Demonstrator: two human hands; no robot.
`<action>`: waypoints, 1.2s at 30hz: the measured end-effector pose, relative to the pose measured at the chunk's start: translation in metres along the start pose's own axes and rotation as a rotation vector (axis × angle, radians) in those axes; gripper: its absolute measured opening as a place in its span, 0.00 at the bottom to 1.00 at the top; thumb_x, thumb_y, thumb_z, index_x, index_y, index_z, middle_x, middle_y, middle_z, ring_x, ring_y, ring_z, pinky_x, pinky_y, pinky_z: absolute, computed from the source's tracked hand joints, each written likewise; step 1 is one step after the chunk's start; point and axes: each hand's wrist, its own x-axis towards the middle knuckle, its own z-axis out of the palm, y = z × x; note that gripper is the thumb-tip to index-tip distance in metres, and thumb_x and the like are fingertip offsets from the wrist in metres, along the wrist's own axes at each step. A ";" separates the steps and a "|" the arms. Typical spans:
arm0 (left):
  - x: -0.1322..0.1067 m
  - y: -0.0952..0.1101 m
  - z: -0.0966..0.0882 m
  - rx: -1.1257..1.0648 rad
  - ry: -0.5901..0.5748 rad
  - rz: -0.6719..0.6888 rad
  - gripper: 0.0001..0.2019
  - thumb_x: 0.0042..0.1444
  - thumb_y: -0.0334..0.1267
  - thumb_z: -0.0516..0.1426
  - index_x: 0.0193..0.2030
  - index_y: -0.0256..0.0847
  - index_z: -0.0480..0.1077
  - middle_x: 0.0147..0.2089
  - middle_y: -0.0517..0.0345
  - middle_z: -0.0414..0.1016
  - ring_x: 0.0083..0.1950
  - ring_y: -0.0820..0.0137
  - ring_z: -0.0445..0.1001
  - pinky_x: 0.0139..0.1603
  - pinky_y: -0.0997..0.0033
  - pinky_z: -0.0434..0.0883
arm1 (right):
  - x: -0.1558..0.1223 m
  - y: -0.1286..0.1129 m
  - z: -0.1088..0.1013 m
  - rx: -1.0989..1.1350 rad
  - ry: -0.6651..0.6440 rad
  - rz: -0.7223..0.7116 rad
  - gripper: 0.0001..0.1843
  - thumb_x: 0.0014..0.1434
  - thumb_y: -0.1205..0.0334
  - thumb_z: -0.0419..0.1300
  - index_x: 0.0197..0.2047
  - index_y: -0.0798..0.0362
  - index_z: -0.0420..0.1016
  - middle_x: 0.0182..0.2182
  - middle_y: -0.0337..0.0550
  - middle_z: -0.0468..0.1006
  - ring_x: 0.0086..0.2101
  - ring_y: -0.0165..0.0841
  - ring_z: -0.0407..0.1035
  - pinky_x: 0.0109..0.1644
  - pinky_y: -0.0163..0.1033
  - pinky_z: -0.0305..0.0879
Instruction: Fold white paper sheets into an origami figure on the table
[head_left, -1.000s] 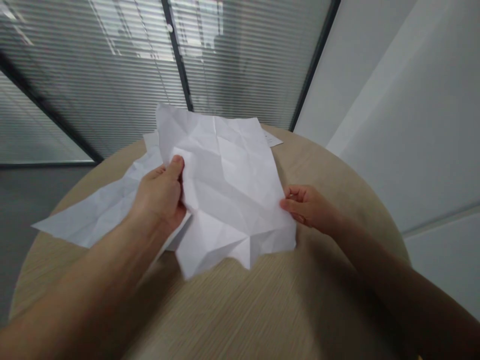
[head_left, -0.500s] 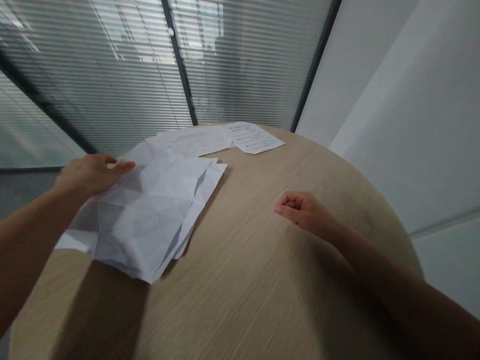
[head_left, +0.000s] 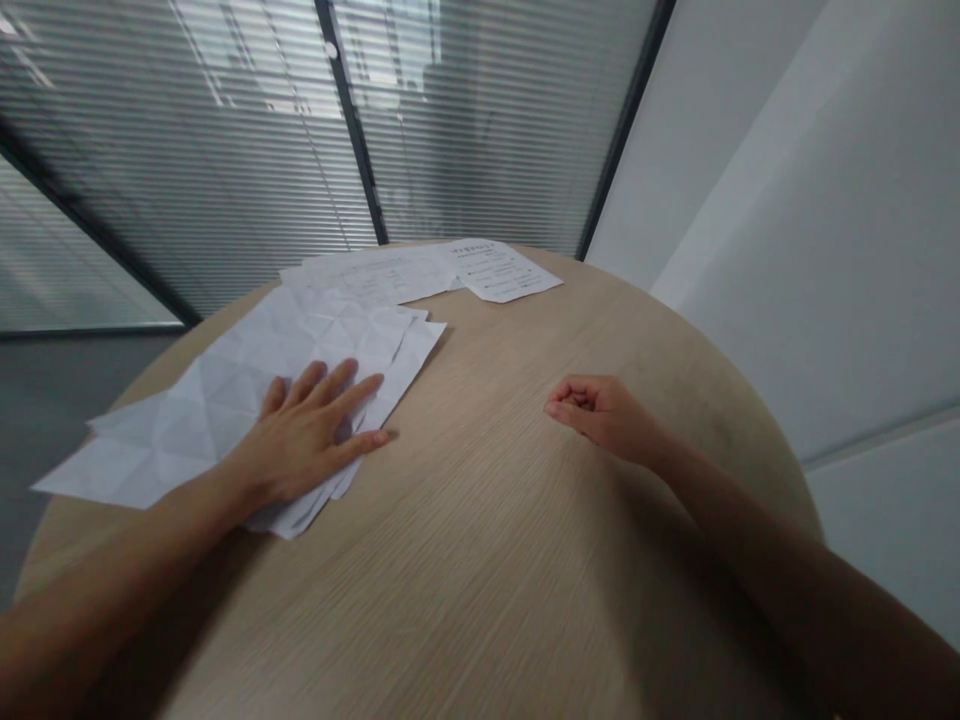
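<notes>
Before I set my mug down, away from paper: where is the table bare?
Bare table between left hand and right hand, and all along the near edge. Creased sheets under the left hand and printed pages behind crowd the far left.

Round wooden table [head_left: 525,560]; slatted blinds [head_left: 225,150]
</notes>
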 end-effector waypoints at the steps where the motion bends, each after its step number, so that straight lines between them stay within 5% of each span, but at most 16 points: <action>1: 0.003 -0.004 -0.001 -0.005 -0.003 0.009 0.36 0.59 0.63 0.49 0.70 0.49 0.60 0.75 0.48 0.54 0.75 0.37 0.47 0.69 0.31 0.44 | 0.000 0.001 -0.001 -0.001 0.004 0.005 0.13 0.56 0.51 0.62 0.30 0.53 0.73 0.18 0.31 0.62 0.19 0.25 0.54 0.22 0.33 0.47; 9: 0.019 -0.029 -0.007 0.078 -0.069 0.118 0.37 0.62 0.63 0.45 0.73 0.46 0.55 0.77 0.45 0.47 0.77 0.43 0.42 0.70 0.32 0.39 | 0.005 0.004 -0.011 -0.001 0.064 0.060 0.16 0.53 0.47 0.63 0.29 0.52 0.73 0.15 0.30 0.61 0.17 0.25 0.54 0.20 0.33 0.47; 13: 0.019 -0.027 -0.016 0.038 0.084 0.182 0.40 0.61 0.67 0.43 0.71 0.41 0.58 0.75 0.45 0.53 0.76 0.46 0.46 0.72 0.39 0.40 | 0.005 0.004 -0.012 0.050 0.104 0.111 0.16 0.51 0.47 0.65 0.28 0.52 0.73 0.14 0.30 0.62 0.16 0.25 0.55 0.20 0.34 0.51; 17: 0.016 -0.011 -0.025 -0.289 0.422 0.026 0.51 0.56 0.75 0.44 0.73 0.34 0.51 0.76 0.39 0.50 0.75 0.49 0.50 0.73 0.45 0.47 | 0.009 0.010 -0.015 0.317 0.344 0.103 0.17 0.48 0.46 0.67 0.27 0.50 0.71 0.17 0.33 0.66 0.18 0.27 0.59 0.21 0.35 0.55; 21: 0.014 0.004 -0.040 -1.010 0.763 -0.153 0.51 0.50 0.78 0.46 0.70 0.42 0.53 0.76 0.45 0.51 0.74 0.52 0.55 0.73 0.47 0.53 | 0.013 0.017 -0.030 0.588 0.652 -0.023 0.22 0.51 0.36 0.62 0.30 0.47 0.68 0.24 0.38 0.71 0.27 0.33 0.70 0.31 0.39 0.68; 24: 0.005 0.022 -0.060 -1.178 0.794 -0.011 0.50 0.46 0.80 0.48 0.69 0.50 0.58 0.75 0.61 0.54 0.76 0.55 0.50 0.74 0.51 0.50 | 0.009 0.010 -0.046 0.600 0.745 -0.146 0.28 0.56 0.29 0.51 0.34 0.46 0.68 0.33 0.44 0.75 0.40 0.40 0.75 0.41 0.44 0.72; 27: -0.008 0.055 -0.073 -1.050 0.830 0.166 0.47 0.45 0.80 0.51 0.68 0.59 0.60 0.74 0.72 0.56 0.76 0.56 0.48 0.75 0.52 0.49 | 0.002 -0.005 -0.055 0.618 0.826 -0.282 0.31 0.59 0.28 0.45 0.40 0.46 0.70 0.43 0.47 0.76 0.50 0.43 0.72 0.46 0.46 0.71; 31: -0.014 0.092 -0.066 -1.088 0.825 0.288 0.39 0.49 0.75 0.55 0.65 0.64 0.66 0.73 0.73 0.59 0.76 0.60 0.52 0.74 0.59 0.51 | -0.005 -0.020 -0.048 0.616 0.811 -0.305 0.32 0.61 0.29 0.42 0.43 0.46 0.71 0.47 0.48 0.76 0.53 0.44 0.71 0.47 0.47 0.71; 36: -0.003 0.091 -0.046 -1.164 0.838 0.236 0.40 0.52 0.73 0.54 0.66 0.55 0.64 0.74 0.59 0.56 0.75 0.56 0.54 0.73 0.58 0.54 | -0.003 -0.019 -0.043 0.618 0.809 -0.232 0.32 0.62 0.30 0.41 0.43 0.46 0.71 0.48 0.49 0.76 0.52 0.44 0.72 0.47 0.47 0.71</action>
